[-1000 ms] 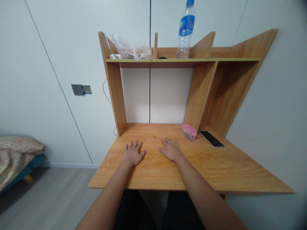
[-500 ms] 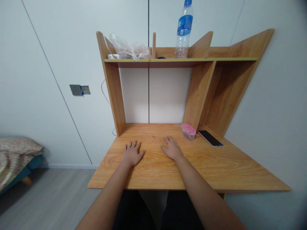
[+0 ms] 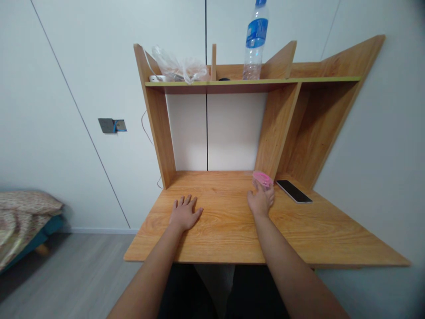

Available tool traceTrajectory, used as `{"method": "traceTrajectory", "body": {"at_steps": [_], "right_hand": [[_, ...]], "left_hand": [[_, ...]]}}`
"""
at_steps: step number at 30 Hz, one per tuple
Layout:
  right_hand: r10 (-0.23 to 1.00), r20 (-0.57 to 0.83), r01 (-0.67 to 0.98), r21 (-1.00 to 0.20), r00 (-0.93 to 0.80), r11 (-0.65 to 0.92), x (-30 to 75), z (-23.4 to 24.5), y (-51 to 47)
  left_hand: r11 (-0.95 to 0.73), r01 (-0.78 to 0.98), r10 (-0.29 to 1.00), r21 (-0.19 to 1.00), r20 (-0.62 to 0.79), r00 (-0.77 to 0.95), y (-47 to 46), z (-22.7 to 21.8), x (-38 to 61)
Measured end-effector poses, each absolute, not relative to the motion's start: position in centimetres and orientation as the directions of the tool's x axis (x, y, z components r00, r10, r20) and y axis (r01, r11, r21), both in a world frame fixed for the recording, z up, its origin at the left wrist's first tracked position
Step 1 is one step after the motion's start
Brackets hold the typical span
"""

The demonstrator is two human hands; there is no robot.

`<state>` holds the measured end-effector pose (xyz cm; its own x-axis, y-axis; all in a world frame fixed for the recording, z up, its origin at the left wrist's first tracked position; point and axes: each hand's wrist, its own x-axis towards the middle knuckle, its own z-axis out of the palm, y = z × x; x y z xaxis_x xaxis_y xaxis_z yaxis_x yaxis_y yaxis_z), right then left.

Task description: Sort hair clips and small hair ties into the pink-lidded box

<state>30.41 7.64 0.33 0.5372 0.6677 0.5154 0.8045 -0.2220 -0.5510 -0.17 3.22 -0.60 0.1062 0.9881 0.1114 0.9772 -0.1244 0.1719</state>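
Observation:
My left hand (image 3: pixel 184 215) lies flat on the wooden desk (image 3: pixel 219 241), fingers spread, with nothing in it. My right hand (image 3: pixel 261 201) is at a small clear plastic container with a pink lid (image 3: pixel 262 178), near the foot of the shelf's upright divider. Its thumb stands apart on the left, and the other fingers overlap the container's front and right side. They hide most of the clear body. Whether the fingers press on it I cannot tell. To the right of that hand a phone (image 3: pixel 294 191) rests on the desk, dark screen up.
A wooden shelf unit (image 3: pixel 219 87) rises at the back of the desk. On it stand a water bottle (image 3: pixel 255 42) with a blue label and a crumpled plastic bag (image 3: pixel 184 68). A wall (image 3: pixel 372 177) borders the right side. A bed (image 3: pixel 28 221) is at far left.
My right hand has moved right and slightly forward across the desk, from lying flat to the pink-lidded container. My left hand stays in place. The view has shifted slightly.

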Motion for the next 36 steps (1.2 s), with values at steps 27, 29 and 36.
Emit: {"method": "traceTrajectory", "body": {"at_steps": [27, 29, 36], "right_hand": [[0.69, 0.332, 0.693, -0.635, 0.644, -0.341, 33.2, -0.8, 10.0], [0.692, 0.333, 0.696, -0.632, 0.641, -0.34, 33.2, -0.8, 10.1], [0.745, 0.315, 0.734, -0.595, 0.588, -0.327, 33.4, -1.0, 10.5]], "left_hand": [[-0.134, 0.971, 0.986, 0.199, 0.129, 0.109, 3.4, -0.9, -0.4], [-0.134, 0.971, 0.986, 0.198, 0.129, 0.109, 3.4, -0.9, -0.4], [-0.138, 0.971, 0.984, 0.197, 0.135, 0.113, 3.4, -1.0, -0.5]]}}
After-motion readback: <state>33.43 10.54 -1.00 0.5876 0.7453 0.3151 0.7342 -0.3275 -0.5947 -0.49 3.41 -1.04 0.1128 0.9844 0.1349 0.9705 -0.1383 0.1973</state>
